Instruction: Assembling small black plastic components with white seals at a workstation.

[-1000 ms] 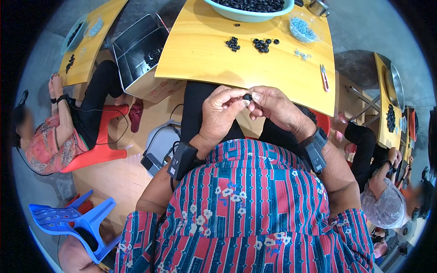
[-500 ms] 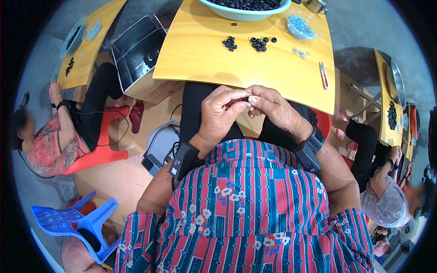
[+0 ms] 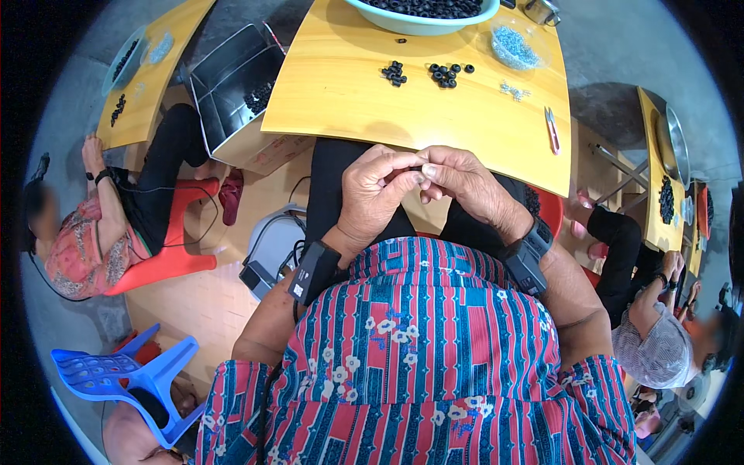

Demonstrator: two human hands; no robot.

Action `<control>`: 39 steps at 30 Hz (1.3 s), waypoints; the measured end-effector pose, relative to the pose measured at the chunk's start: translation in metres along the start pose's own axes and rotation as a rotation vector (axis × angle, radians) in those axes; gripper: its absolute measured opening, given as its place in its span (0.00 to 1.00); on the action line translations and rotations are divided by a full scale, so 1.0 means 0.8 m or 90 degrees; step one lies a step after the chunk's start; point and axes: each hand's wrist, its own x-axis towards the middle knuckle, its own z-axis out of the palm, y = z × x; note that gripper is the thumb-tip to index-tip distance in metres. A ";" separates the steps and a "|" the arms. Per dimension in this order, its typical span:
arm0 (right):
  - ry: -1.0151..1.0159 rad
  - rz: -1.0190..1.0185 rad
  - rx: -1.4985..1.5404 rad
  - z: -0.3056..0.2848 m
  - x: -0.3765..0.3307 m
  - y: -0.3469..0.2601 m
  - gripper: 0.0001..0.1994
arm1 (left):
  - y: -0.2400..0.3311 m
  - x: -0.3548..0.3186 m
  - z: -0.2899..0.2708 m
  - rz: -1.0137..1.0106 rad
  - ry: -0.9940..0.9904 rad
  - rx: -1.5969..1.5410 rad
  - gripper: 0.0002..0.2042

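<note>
Above my lap, just off the table's near edge, my two hands meet fingertip to fingertip. My left hand (image 3: 377, 192) is closed, thumb and index finger pinching a small black part (image 3: 417, 168), mostly covered by the fingers. Pressed against its end, my right hand (image 3: 474, 188) is closed in a pinch too; whether it holds a second small piece is hidden. Beyond them on the yellow table (image 3: 333, 93) lie a pile of small black parts (image 3: 394, 74), a group of black rings (image 3: 445, 75) and a few clear bluish pieces (image 3: 514, 91).
A pale green basin (image 3: 426, 25) of black parts stands at the far edge, beside a clear bowl (image 3: 513, 48) of bluish pieces. Red-handled thread snips (image 3: 552, 130) lie at the right. An open box (image 3: 232, 97) stands left of the table. Other people sit at tables on both sides.
</note>
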 end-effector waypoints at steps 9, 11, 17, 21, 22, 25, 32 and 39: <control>0.040 -0.054 -0.159 0.001 -0.001 0.003 0.11 | -0.015 -0.008 0.005 -0.064 -0.009 -0.073 0.13; 0.043 -0.065 -0.180 0.001 -0.002 0.003 0.10 | -0.019 -0.010 0.003 -0.070 -0.029 -0.068 0.16; 0.060 -0.138 -0.366 -0.004 -0.009 0.002 0.10 | -0.025 -0.014 0.012 -0.161 -0.065 -0.326 0.24; 0.085 -0.226 -0.489 -0.004 -0.009 0.010 0.12 | -0.022 -0.012 0.011 -0.170 -0.101 -0.212 0.25; 0.085 -0.226 -0.489 -0.003 -0.009 0.009 0.12 | -0.019 -0.011 0.011 -0.189 -0.121 -0.215 0.25; 0.088 -0.266 -0.490 0.002 -0.010 0.006 0.14 | -0.019 -0.011 0.012 -0.187 -0.141 -0.225 0.26; 0.089 -0.283 -0.499 0.010 -0.016 -0.003 0.16 | -0.010 -0.011 0.014 -0.112 -0.101 -0.160 0.23; 0.139 -0.298 -0.513 0.010 -0.021 -0.006 0.15 | 0.012 -0.002 0.004 -0.160 -0.176 -0.143 0.23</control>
